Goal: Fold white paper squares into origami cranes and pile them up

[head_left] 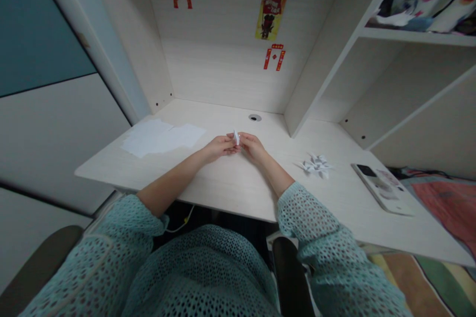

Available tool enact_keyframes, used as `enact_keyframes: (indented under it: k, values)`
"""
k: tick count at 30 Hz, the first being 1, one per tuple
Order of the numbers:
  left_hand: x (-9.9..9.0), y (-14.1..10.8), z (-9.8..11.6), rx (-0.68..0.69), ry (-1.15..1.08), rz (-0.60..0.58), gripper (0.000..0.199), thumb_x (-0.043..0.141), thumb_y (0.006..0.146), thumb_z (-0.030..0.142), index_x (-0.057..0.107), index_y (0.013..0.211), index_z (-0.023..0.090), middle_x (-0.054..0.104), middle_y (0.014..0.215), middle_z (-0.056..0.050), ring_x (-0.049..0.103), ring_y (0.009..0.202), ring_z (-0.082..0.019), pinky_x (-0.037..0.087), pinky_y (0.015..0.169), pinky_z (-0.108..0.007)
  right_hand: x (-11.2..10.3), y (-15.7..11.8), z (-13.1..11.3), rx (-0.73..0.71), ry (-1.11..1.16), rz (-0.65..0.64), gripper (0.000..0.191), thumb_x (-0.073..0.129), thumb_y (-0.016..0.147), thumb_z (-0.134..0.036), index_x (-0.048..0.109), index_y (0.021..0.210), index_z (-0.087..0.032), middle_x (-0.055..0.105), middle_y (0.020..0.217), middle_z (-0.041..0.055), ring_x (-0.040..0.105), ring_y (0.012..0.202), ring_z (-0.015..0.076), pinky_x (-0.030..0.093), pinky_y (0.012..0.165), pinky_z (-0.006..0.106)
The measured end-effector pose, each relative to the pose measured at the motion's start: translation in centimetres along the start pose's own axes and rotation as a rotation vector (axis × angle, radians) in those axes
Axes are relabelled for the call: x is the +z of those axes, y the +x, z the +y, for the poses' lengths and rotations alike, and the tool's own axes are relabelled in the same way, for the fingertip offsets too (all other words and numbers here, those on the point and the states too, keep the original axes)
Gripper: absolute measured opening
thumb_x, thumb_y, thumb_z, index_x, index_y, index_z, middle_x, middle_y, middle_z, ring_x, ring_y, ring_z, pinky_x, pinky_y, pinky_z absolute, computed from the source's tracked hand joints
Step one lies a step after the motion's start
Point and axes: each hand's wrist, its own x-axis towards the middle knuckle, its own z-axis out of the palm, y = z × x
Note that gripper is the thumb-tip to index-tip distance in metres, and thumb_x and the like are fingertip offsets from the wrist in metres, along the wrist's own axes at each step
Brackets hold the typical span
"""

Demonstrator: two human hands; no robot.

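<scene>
A small folded piece of white paper is held upright between my two hands, above the middle of the pale desk. My left hand pinches it from the left, with the fingers closed around its lower part. From the right, my right hand grips its other side with thumb and fingers. The hands nearly touch each other, and the fingers cover part of the paper, so its exact shape is too small to tell.
White paper sheets lie spread at the desk's left. To the right sit several folded white paper pieces in a cluster, then a white box-like object. An upright shelf panel stands behind, right of the hands.
</scene>
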Motion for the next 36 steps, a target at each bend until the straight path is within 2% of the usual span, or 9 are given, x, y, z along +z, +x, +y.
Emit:
enact_keyframes:
  k: [3, 6, 9, 11, 14, 17, 19, 27, 36]
  values:
    - [0.0, 0.0, 0.0, 0.009, -0.016, -0.009, 0.039, 0.074, 0.063, 0.047, 0.067, 0.080, 0.013, 0.069, 0.083, -0.012, 0.064, 0.074, -0.015, 0.047, 0.077, -0.031, -0.5, 0.2, 0.3, -0.010, -0.024, 0.080, 0.040, 0.066, 0.063, -0.054, 0.071, 0.084, -0.019, 0.069, 0.080, 0.0050, 0.060, 0.078, 0.0176, 0.047, 0.073, 0.030]
    - [0.2, -0.1, 0.1, 0.019, -0.019, 0.008, 0.040, 0.071, 0.066, 0.048, 0.067, 0.086, 0.014, 0.069, 0.094, -0.014, 0.065, 0.083, -0.017, 0.047, 0.081, -0.032, -0.9, 0.5, 0.8, -0.046, -0.103, 0.236, 0.036, 0.065, 0.064, -0.052, 0.070, 0.079, -0.019, 0.068, 0.077, 0.0038, 0.060, 0.074, 0.0163, 0.046, 0.071, 0.029]
    - [0.2, 0.0, 0.2, 0.048, 0.032, 0.073, 0.042, 0.073, 0.063, 0.046, 0.067, 0.090, 0.015, 0.069, 0.095, -0.013, 0.065, 0.086, -0.018, 0.047, 0.079, -0.031, -1.0, 0.5, 1.1, -0.123, -0.287, 0.407, 0.032, 0.064, 0.066, -0.049, 0.069, 0.074, -0.019, 0.068, 0.074, 0.0032, 0.058, 0.068, 0.0152, 0.044, 0.065, 0.027]
    - [0.2, 0.2, 0.1, 0.094, 0.109, 0.126, 0.040, 0.076, 0.060, 0.043, 0.067, 0.087, 0.015, 0.070, 0.088, -0.010, 0.064, 0.080, -0.017, 0.047, 0.073, -0.027, -0.9, 0.4, 0.9, -0.162, -0.395, 0.450, 0.029, 0.063, 0.068, -0.047, 0.069, 0.073, -0.019, 0.068, 0.075, 0.0035, 0.057, 0.066, 0.0151, 0.043, 0.062, 0.027]
    - [0.0, 0.4, -0.2, 0.185, 0.252, 0.193, 0.035, 0.076, 0.059, 0.042, 0.067, 0.078, 0.014, 0.069, 0.073, -0.006, 0.061, 0.065, -0.013, 0.043, 0.060, -0.023, -0.3, 0.1, 0.4, -0.199, -0.481, 0.427, 0.025, 0.063, 0.070, -0.044, 0.069, 0.074, -0.020, 0.068, 0.077, 0.0037, 0.057, 0.068, 0.0151, 0.043, 0.064, 0.027]
    - [-0.2, 0.6, -0.5, 0.208, 0.320, 0.242, 0.035, 0.074, 0.060, 0.045, 0.067, 0.074, 0.014, 0.068, 0.068, -0.006, 0.058, 0.060, -0.013, 0.039, 0.053, -0.022, 0.2, -0.2, -0.1, -0.218, -0.492, 0.420, 0.026, 0.064, 0.069, -0.043, 0.070, 0.083, -0.021, 0.068, 0.079, 0.0031, 0.057, 0.069, 0.0145, 0.043, 0.064, 0.026]
    - [-0.4, 0.7, -0.7, 0.192, 0.332, 0.263, 0.035, 0.074, 0.059, 0.045, 0.068, 0.072, 0.014, 0.068, 0.068, -0.006, 0.059, 0.060, -0.014, 0.039, 0.052, -0.022, 0.3, -0.3, -0.3, -0.223, -0.471, 0.431, 0.029, 0.065, 0.069, -0.043, 0.070, 0.087, -0.021, 0.069, 0.081, 0.0035, 0.057, 0.069, 0.0147, 0.043, 0.063, 0.026]
    - [-0.3, 0.5, -0.9, 0.222, 0.446, 0.268, 0.033, 0.072, 0.060, 0.045, 0.068, 0.070, 0.014, 0.067, 0.066, -0.005, 0.059, 0.060, -0.014, 0.041, 0.055, -0.022, 0.1, -0.1, -0.1, -0.226, -0.439, 0.442, 0.025, 0.063, 0.071, -0.043, 0.071, 0.077, -0.020, 0.070, 0.082, 0.0048, 0.060, 0.074, 0.0173, 0.043, 0.066, 0.028]
    - [-0.2, 0.5, -0.7, 0.234, 0.429, 0.265, 0.032, 0.072, 0.060, 0.044, 0.069, 0.072, 0.015, 0.066, 0.067, -0.004, 0.059, 0.061, -0.014, 0.041, 0.056, -0.022, 0.1, 0.0, -0.1, -0.204, -0.422, 0.428, 0.025, 0.062, 0.071, -0.044, 0.070, 0.075, -0.020, 0.069, 0.079, 0.0041, 0.060, 0.072, 0.0172, 0.043, 0.064, 0.028]
